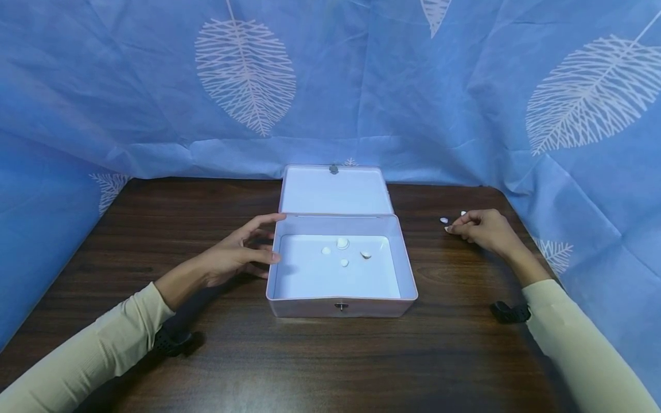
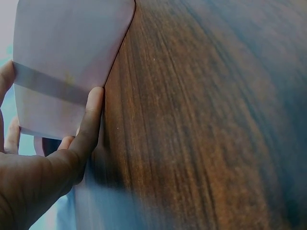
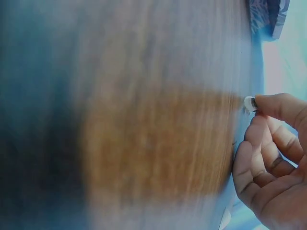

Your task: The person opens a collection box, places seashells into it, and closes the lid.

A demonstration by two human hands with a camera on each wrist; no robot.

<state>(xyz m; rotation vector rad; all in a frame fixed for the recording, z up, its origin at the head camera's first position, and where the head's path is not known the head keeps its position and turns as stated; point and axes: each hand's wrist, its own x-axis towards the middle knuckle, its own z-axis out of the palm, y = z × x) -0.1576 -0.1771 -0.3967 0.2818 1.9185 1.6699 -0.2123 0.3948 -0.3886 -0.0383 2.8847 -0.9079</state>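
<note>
Because the shell (image 3: 249, 104) is tiny, a light fingertip pinch clear of the two loose shells (image 1: 443, 220) nearby should serve best. The right hand (image 1: 484, 230) clamps it between thumb and finger, right of the box (image 1: 310, 309); the left hand (image 1: 232, 258), fingers apart, touches the box's left side.

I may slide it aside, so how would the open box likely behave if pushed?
The box probably keeps its shape, since its walls stand straight. It seems unlikely to tip, being wide and low. The small white pieces scattered inside would probably slide.
</note>
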